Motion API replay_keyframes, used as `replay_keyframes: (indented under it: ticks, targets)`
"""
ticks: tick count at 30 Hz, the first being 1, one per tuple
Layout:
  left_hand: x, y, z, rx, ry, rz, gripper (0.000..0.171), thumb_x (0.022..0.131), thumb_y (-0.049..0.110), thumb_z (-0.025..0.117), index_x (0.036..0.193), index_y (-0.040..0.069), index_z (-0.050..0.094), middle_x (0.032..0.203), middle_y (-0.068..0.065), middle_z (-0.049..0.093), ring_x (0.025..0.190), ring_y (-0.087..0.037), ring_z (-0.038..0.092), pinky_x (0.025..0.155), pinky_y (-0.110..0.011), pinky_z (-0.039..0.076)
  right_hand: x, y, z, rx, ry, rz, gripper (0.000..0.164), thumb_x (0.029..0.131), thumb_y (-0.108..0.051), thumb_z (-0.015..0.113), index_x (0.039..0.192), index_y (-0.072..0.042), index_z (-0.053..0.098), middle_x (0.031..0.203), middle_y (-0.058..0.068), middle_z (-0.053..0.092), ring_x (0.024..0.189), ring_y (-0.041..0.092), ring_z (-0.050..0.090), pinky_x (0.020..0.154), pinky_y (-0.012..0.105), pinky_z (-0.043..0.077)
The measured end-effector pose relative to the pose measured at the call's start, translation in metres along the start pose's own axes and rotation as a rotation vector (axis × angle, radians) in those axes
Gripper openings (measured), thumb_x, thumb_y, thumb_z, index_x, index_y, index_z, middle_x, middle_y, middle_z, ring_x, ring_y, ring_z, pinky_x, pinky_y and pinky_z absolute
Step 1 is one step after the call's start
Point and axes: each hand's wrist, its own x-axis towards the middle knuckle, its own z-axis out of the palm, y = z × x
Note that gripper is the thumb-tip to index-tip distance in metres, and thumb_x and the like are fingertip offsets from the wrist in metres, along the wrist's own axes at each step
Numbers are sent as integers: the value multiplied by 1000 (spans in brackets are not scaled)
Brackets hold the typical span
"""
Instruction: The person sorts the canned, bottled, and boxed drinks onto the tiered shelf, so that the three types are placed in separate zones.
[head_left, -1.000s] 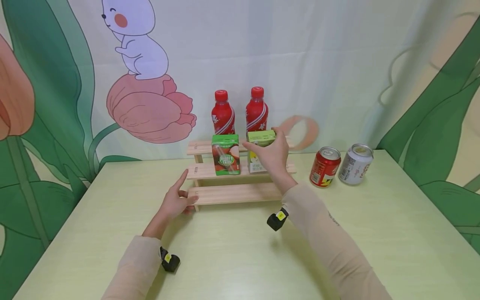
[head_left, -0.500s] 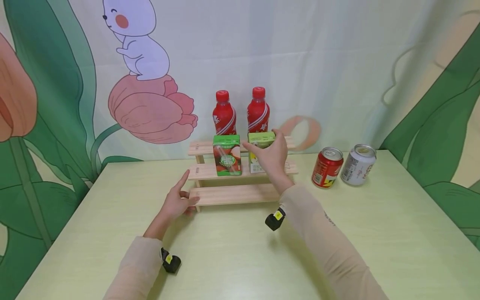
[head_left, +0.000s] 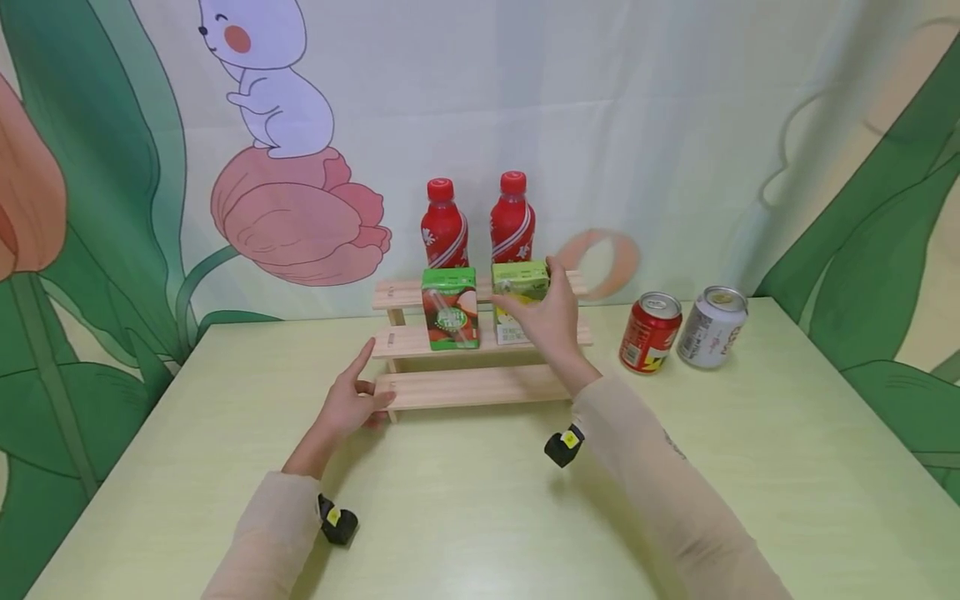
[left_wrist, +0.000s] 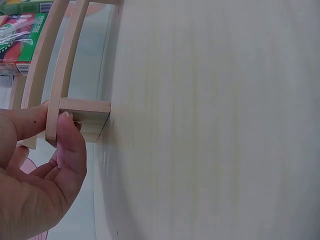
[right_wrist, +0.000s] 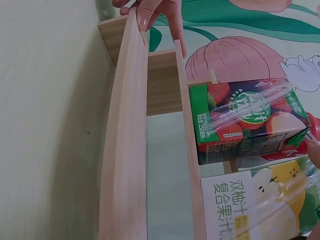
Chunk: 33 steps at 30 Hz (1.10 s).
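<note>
A three-step wooden rack (head_left: 465, 387) stands on the table. My left hand (head_left: 351, 406) holds the left end of its lowest step, thumb on the board; the left wrist view shows fingertips curled at the leg. My right hand (head_left: 555, 321) grips a light green juice carton (head_left: 512, 327) on the middle step, thumb across its front and fingers at the right edge. In the right wrist view the pale pomelo-print front (right_wrist: 225, 207) shows, the rest partly out of frame. Left of it stands a green-and-red juice carton (head_left: 452, 312), upright on the same step.
Two red bottles (head_left: 444, 229) stand behind on the top step. A red can (head_left: 651, 333) and a white can (head_left: 712, 327) stand on the table right of the rack. A printed curtain (head_left: 675, 150) hangs behind the table.
My right hand has shifted slightly right and down, its thumb now lying over the light green carton's front. The left hand keeps its hold on the rack.
</note>
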Motion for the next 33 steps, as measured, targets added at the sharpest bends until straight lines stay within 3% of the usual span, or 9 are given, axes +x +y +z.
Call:
replay_keyframes:
  ticks: [12, 25, 33]
  targets:
    - [-2, 2, 1, -26, -9, 44, 90, 82, -3, 64, 147, 32, 11, 78, -13, 47, 52, -17, 57, 48, -34, 53, -19, 7, -23, 74, -7, -42, 80, 75, -28, 75, 140, -9, 32, 139, 8, 36, 123, 26, 35, 99, 40, 36]
    - [1, 1, 0, 2, -8, 15, 90, 83, -2, 63, 147, 32, 9, 82, -15, 50, 54, -18, 57, 49, -35, 53, -37, 19, -43, 47, 36, -138, 66, 79, -23, 72, 134, -7, 41, 130, 9, 48, 115, 24, 46, 88, 38, 44]
    - [0, -1, 0, 7, -6, 6, 91, 83, -2, 63, 147, 33, 10, 83, -16, 51, 56, -19, 59, 50, -35, 53, -48, 25, -59, 86, 96, -167, 56, 81, -17, 70, 130, -4, 47, 123, 10, 53, 109, 25, 52, 86, 40, 47]
